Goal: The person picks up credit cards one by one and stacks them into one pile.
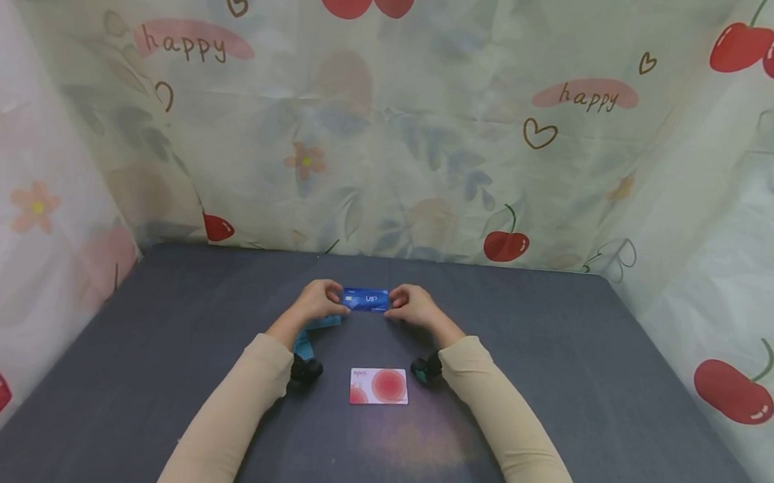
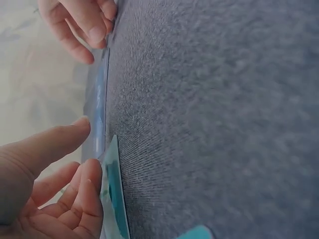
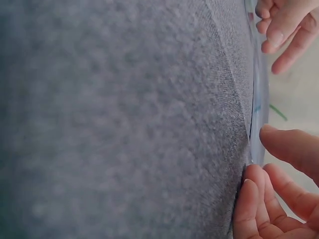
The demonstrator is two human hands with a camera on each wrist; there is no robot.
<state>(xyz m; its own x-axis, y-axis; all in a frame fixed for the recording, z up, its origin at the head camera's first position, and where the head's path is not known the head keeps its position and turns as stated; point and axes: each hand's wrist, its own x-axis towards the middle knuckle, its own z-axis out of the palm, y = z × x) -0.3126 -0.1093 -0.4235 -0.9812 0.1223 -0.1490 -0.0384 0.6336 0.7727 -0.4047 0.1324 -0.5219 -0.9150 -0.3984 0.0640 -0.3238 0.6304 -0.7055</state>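
Note:
A blue card marked VIP (image 1: 366, 299) lies flat on the dark tabletop between the two hands. My left hand (image 1: 323, 299) is at its left end, thumb tip at the lower left corner, fingers loosely bent. At the opposite end my right hand (image 1: 415, 306) mirrors it, thumb by the lower right corner. In the left wrist view the left thumb (image 2: 65, 142) and fingers stand apart, close to the card (image 2: 99, 107). The right wrist view has the right thumb (image 3: 286, 147) right at the card's edge, clear of the other fingers.
A white card with red circles (image 1: 379, 386) lies nearer me, between the forearms. Flat teal pieces (image 1: 323, 323) sit under the left wrist, partly hidden by it. Each wrist wears a black device (image 1: 306, 369). Patterned cloth (image 1: 393, 125) surrounds the dark tabletop (image 1: 551, 367) at back and sides.

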